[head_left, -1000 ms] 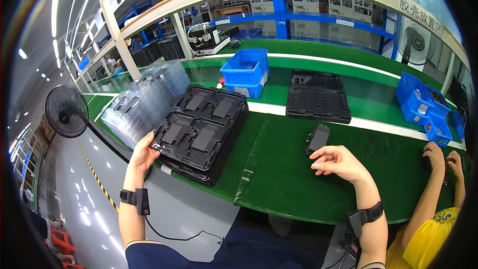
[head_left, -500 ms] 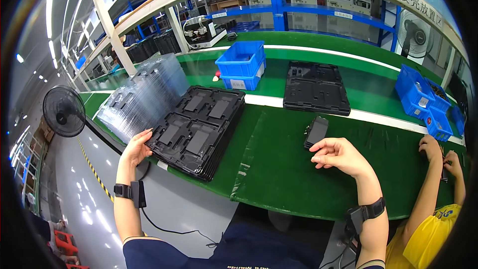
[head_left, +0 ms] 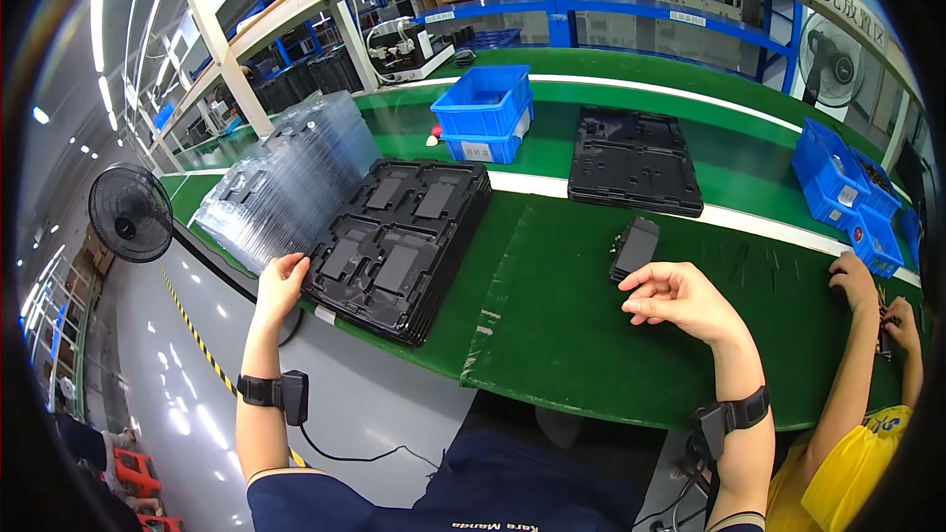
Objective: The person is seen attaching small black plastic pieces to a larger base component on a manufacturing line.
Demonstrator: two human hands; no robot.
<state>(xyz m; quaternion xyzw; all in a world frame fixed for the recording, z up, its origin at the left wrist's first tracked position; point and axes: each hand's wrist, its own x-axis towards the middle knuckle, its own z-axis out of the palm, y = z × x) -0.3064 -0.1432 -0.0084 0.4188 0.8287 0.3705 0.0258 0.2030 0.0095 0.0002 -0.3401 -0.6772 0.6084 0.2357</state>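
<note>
Evidently, the top of the stack of black moulded trays (head_left: 379,225) is well filled: four dark rectangular panels (head_left: 437,201) show in its recesses, though whether each is a loose part or moulded in is too fine to tell. The left hand (head_left: 283,284) is at the stack's near left edge, thumb and fingers close together; whether it pinches the rim or merely touches it, I cannot tell.

The right hand (head_left: 682,301) hangs loosely curled over the green tabletop (head_left: 562,335), a gap between thumb and fingers and nothing visible in its hold. Just beyond its fingertips lies a small pile of black rectangular casings (head_left: 639,246), outside any tray and so apparently unplaced. Farther back, the black tray (head_left: 636,163) shows no such panels that I can make out. Clear plastic trays (head_left: 296,167) stand stacked left of the black ones, seemingly untouched.
</note>
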